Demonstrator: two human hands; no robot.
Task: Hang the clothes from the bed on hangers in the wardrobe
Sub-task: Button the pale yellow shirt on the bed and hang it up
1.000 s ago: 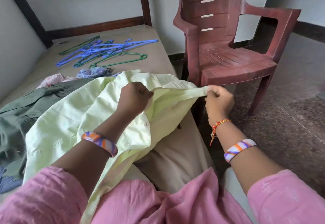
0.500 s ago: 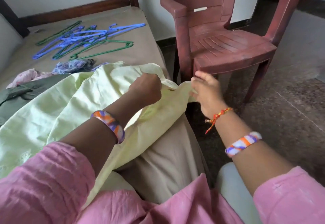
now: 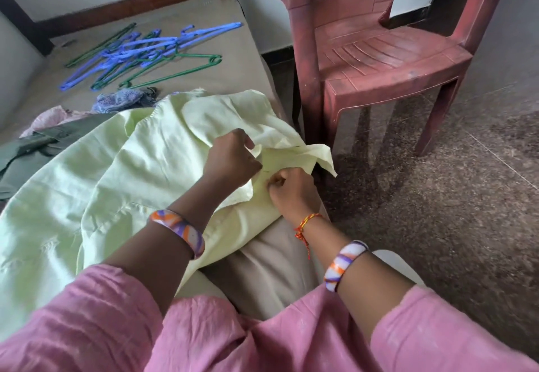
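A pale green garment [image 3: 122, 179] lies spread over the bed's near right side, one corner drooping past the edge. My left hand [image 3: 230, 158] grips a fold of it near that corner. Close beside it, my right hand [image 3: 288, 189] pinches the same cloth. A heap of blue and green hangers [image 3: 145, 53] lies further up the bed [image 3: 239, 59]. A dark green garment [image 3: 38, 144], a pink one [image 3: 48, 119] and a blue patterned one [image 3: 119, 100] lie at the left. No wardrobe is in view.
A maroon plastic chair [image 3: 379, 53] stands on the speckled floor right beside the bed, close to my hands. The dark wooden headboard [image 3: 122, 4] and white wall close off the far end. Open floor [image 3: 466, 211] stretches to the right.
My right hand let go of the stretched-out corner and came in beside my left hand, taking the cloth again lower down. The released corner now droops over the bed's edge.
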